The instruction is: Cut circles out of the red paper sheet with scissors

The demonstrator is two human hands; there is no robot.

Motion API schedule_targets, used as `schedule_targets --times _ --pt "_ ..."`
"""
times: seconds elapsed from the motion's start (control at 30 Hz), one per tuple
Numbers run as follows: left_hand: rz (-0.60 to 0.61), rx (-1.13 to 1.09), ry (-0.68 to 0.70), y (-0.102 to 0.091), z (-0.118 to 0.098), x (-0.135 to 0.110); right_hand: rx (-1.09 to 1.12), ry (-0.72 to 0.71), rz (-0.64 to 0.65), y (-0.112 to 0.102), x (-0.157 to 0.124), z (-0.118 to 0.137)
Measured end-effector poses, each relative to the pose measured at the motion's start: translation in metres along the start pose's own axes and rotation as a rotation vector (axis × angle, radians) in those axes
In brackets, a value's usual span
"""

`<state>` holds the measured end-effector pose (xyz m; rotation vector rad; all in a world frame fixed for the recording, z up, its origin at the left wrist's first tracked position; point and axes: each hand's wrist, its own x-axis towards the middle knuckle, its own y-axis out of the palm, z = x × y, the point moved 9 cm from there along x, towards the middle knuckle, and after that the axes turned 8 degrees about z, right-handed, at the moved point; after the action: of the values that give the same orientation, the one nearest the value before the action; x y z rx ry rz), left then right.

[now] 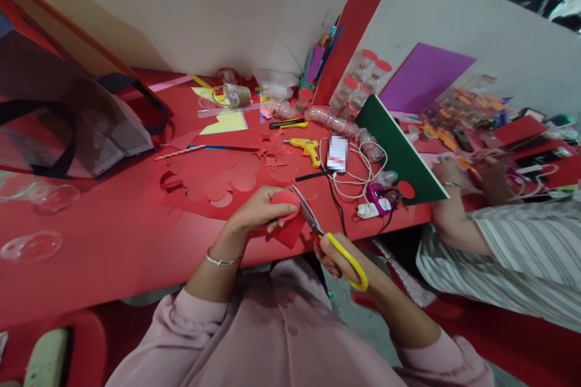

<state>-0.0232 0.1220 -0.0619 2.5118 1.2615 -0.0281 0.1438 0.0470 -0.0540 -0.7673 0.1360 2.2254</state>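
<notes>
Two hazards seem likeliest: the left grip [259, 209] could be nicked by the scissors [338, 245] if the paper [291, 233] slips; a twist could leave ragged edges. Left grip is pinched closed on disc [285, 197] and paper, above the surface [104, 248]; at four o'clock from it, the right grip [330, 259] curls round the scissors' handles.

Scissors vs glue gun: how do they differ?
Support: the scissors are held in the person's right grip; the glue gun lies on the red table, untouched.
Working end: the scissors have long metal blades; the glue gun has a short nozzle.
Handle: the scissors' is an open loop; the glue gun's is solid, pistol-shaped.
Shared: both have yellow handles.
</notes>
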Motion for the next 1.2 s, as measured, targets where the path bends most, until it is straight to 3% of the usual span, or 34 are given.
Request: schedule_targets --times 0.4,0.87,1.2 --pt "0.012 0.0 -0.036 0.0 0.002 -0.001 -0.055 -0.02 0.029 -0.002 -0.004 0.003" --pt "0.05 -0.011 -0.054 0.004 0.001 -0.002 -0.107 -0.024 0.078 -0.011 -0.001 -0.012" --pt "0.056 -0.007 -0.091 0.003 0.002 0.0 -0.092 -0.046 0.118 -0.013 -0.004 0.009"
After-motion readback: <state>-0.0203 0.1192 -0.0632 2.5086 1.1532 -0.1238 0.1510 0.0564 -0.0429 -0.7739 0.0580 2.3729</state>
